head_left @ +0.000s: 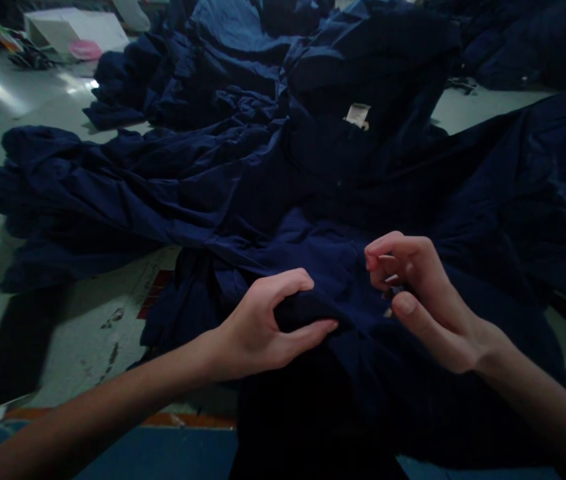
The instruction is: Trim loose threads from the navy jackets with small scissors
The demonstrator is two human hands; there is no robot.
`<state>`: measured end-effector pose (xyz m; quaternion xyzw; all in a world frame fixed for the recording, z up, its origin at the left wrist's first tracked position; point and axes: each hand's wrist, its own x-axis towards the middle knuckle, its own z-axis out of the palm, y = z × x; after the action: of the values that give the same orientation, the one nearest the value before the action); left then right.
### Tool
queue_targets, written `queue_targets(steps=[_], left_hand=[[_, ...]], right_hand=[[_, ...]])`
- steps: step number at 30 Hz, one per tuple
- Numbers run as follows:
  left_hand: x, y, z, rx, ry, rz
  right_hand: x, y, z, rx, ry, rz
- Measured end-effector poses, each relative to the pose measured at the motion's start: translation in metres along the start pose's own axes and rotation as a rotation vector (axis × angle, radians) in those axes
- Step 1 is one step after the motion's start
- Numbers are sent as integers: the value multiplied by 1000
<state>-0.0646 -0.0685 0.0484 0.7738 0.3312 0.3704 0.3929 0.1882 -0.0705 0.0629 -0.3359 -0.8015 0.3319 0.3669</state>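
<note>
A dark navy garment (343, 373) lies in front of me. My left hand (263, 327) is closed around a fold of its fabric, thumb under and fingers over. My right hand (417, 293) hovers just to the right with fingers curled and pinched together over the same cloth; something small and pale shows at the fingertips, too small to name. A white label (357, 115) shows on another navy garment farther back.
Several more navy garments (163, 180) lie heaped over the pale grey floor (23, 100), left, centre and right. A white box (77, 30) with a pink item sits at the far left back. A blue and orange edge (163, 440) runs along the bottom.
</note>
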Motion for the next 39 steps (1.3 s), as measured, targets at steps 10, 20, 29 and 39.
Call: queue_targets(steps=[10, 20, 29, 39], left_hand=[[10, -37, 20, -138, -50, -70], [15, -47, 26, -100, -14, -142], [14, -51, 25, -139, -17, -153], [13, -52, 28, -114, -7, -96]], right_hand=[[-9, 56, 21, -173, 130, -118], [-8, 61, 12, -200, -39, -41], [-9, 64, 15, -146, -60, -68], [-11, 63, 20, -223, 14, -122]])
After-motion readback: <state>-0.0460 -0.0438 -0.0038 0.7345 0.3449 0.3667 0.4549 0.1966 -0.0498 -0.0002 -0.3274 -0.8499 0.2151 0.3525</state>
